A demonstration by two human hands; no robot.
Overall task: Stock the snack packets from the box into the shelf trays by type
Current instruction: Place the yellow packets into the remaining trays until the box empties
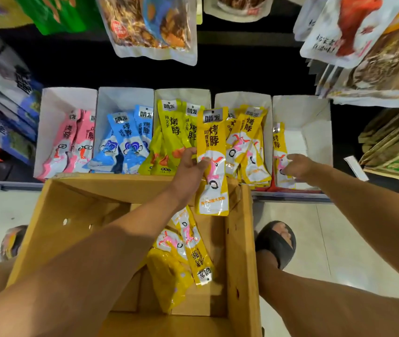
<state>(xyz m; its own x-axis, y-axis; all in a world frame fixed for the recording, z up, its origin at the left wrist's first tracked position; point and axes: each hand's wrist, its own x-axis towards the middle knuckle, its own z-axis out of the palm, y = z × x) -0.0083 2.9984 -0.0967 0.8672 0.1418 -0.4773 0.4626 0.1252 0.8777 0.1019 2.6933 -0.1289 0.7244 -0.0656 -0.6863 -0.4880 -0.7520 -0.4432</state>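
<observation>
Two bare hands stock snack packets from a cardboard box (239,239) into five white shelf trays.
The left hand (188,166) grips a yellow packet (212,161) upright, over the box's far edge and in front of the third and fourth trays. The right hand (295,166) reaches into the far-right tray (315,122), fingers on the lower end of a lone packet (278,152) lying there; whether it grips cannot be told. From the left, the other trays hold pink packets (65,142), blue packets (125,139), lime packets (169,132) and a yellow stack (249,142). Loose packets (184,251) lie inside the box.
</observation>
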